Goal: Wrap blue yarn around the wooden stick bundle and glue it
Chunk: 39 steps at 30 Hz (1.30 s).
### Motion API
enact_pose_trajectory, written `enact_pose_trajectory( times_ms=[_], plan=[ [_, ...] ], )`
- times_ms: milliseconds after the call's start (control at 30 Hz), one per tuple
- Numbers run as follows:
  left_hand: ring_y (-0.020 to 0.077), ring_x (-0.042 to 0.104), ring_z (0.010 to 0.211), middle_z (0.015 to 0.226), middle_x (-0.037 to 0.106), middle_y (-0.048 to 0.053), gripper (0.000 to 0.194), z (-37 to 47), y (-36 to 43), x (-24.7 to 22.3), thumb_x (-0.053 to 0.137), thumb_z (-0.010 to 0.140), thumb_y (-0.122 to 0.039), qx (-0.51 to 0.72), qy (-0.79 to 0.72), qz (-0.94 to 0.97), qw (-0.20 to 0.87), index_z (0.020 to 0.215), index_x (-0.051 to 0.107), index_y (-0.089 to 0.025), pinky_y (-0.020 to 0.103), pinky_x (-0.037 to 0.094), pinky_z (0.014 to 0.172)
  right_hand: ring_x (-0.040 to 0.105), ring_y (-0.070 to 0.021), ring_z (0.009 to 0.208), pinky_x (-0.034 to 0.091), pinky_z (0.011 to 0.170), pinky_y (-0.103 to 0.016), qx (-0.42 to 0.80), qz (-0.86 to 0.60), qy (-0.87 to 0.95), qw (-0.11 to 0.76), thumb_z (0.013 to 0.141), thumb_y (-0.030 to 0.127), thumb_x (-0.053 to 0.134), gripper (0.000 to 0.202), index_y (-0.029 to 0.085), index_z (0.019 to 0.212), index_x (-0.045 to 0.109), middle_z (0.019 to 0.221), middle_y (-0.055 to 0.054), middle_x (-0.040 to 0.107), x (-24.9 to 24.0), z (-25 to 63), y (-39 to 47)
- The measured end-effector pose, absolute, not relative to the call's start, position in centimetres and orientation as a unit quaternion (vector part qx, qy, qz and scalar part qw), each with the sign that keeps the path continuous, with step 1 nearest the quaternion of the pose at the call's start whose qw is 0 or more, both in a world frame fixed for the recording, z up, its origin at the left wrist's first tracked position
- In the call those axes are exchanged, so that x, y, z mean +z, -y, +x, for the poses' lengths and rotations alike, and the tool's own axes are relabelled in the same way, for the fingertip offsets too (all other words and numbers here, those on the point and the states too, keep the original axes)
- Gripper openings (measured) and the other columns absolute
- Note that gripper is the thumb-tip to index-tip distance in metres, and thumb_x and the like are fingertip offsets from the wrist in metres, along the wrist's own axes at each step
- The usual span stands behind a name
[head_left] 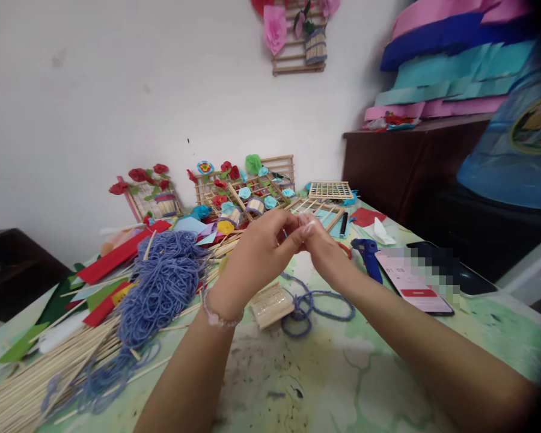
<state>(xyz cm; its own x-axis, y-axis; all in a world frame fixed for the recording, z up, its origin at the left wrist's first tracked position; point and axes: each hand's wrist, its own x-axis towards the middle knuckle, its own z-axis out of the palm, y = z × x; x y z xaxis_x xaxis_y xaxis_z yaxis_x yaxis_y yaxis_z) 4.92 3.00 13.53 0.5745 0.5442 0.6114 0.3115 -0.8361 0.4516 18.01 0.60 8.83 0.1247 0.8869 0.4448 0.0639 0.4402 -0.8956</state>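
Observation:
My left hand point(267, 248), with a beaded bracelet point(223, 317) at its wrist, meets my right hand point(323, 245) above the middle of the table. Fingers of both hands are bent and pressed together at the tips. A whitish patch shows at the fingertips; whether it is a held thing I cannot make out. Below them, a small flat panel of short wooden sticks point(271, 305) lies on the table, its surface shiny. Beside it a length of blue yarn point(303, 310) lies in loose loops, reaching up under my hands.
At left lie a heap of blue yarn point(162, 282), long thin sticks point(49, 367) and red paper point(121, 255). Stick frames with paper flowers point(247, 186) lean along the wall. Right of my hands are a blue glue gun point(368, 258) and a phone point(415, 285).

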Motion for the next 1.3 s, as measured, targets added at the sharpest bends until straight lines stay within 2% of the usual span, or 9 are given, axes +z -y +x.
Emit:
enact_pose_trajectory(
  times_ms=[133, 267, 467, 700, 1067, 1200, 1300],
  plan=[
    [0.0142, 0.049, 0.068, 0.074, 0.057, 0.003, 0.024, 5.2, -3.1, 12.0, 0.043, 0.093, -0.034, 0.422, -0.242, 0.871, 0.06, 0.083, 0.055, -0.016, 0.027, 0.037, 0.063, 0.052, -0.0153, 0.081, 0.044, 0.071, -0.029, 0.325, -0.424, 0.567, 0.627, 0.09, 0.055, 0.036, 0.037, 0.023, 0.096, 0.053, 0.091, -0.003, 0.056, 8.3, 17.4, -0.3],
    [0.0161, 0.046, 0.068, 0.074, 0.054, 0.005, 0.026, 5.6, -3.4, 11.2, 0.034, 0.095, -0.027, 0.412, -0.241, 0.877, -0.06, 0.077, 0.05, -0.017, 0.03, 0.035, 0.065, 0.053, -0.0151, 0.083, 0.045, 0.072, -0.028, 0.369, -0.405, 0.539, 0.64, 0.089, 0.056, 0.036, 0.036, 0.027, 0.096, 0.056, 0.096, -0.001, 0.057, 7.8, 17.0, -0.3],
    [0.0145, 0.044, 0.065, 0.074, 0.051, 0.003, 0.023, 5.0, -3.9, 11.5, 0.035, 0.095, -0.025, 0.404, -0.238, 0.882, -0.05, 0.075, 0.043, -0.018, 0.029, 0.034, 0.061, 0.055, -0.0134, 0.069, 0.047, 0.066, -0.029, 0.45, -0.394, 0.511, 0.618, 0.088, 0.057, 0.041, 0.036, 0.025, 0.098, 0.055, 0.085, -0.002, 0.058, 8.0, 17.1, -0.2],
    [0.0138, 0.044, 0.064, 0.071, 0.05, 0.001, 0.022, 4.8, -4.0, 11.6, 0.035, 0.095, -0.026, 0.401, -0.243, 0.88, -0.07, 0.075, 0.044, -0.019, 0.028, 0.034, 0.059, 0.059, -0.0137, 0.075, 0.048, 0.067, -0.028, 0.477, -0.381, 0.508, 0.608, 0.088, 0.054, 0.042, 0.034, 0.023, 0.098, 0.054, 0.091, -0.003, 0.06, 8.3, 17.2, -0.1],
    [0.0129, 0.048, 0.067, 0.072, 0.053, 0.001, 0.023, 4.8, -4.3, 11.1, 0.04, 0.094, -0.028, 0.423, -0.259, 0.868, 0.024, 0.076, 0.047, -0.017, 0.027, 0.036, 0.062, 0.055, -0.0112, 0.067, 0.044, 0.063, -0.027, 0.484, -0.382, 0.475, 0.628, 0.086, 0.052, 0.047, 0.031, 0.022, 0.095, 0.053, 0.078, 0.0, 0.054, 8.2, 16.9, -0.4],
    [0.0123, 0.049, 0.064, 0.067, 0.053, 0.0, 0.025, 4.9, -4.5, 11.2, 0.042, 0.093, -0.03, 0.429, -0.272, 0.852, 0.123, 0.072, 0.048, -0.017, 0.026, 0.036, 0.059, 0.053, -0.0098, 0.07, 0.043, 0.064, -0.025, 0.448, -0.382, 0.481, 0.65, 0.085, 0.052, 0.049, 0.032, 0.022, 0.092, 0.054, 0.086, 0.0, 0.055, 8.1, 16.9, -0.4],
    [0.0115, 0.049, 0.059, 0.061, 0.051, -0.001, 0.029, 5.1, -4.4, 11.0, 0.04, 0.094, -0.035, 0.435, -0.25, 0.832, 0.236, 0.071, 0.047, -0.018, 0.025, 0.038, 0.057, 0.051, -0.0095, 0.065, 0.042, 0.062, -0.025, 0.436, -0.359, 0.48, 0.671, 0.084, 0.054, 0.051, 0.033, 0.021, 0.087, 0.053, 0.076, 0.002, 0.052, 8.4, 16.9, -0.3]
  ],
)
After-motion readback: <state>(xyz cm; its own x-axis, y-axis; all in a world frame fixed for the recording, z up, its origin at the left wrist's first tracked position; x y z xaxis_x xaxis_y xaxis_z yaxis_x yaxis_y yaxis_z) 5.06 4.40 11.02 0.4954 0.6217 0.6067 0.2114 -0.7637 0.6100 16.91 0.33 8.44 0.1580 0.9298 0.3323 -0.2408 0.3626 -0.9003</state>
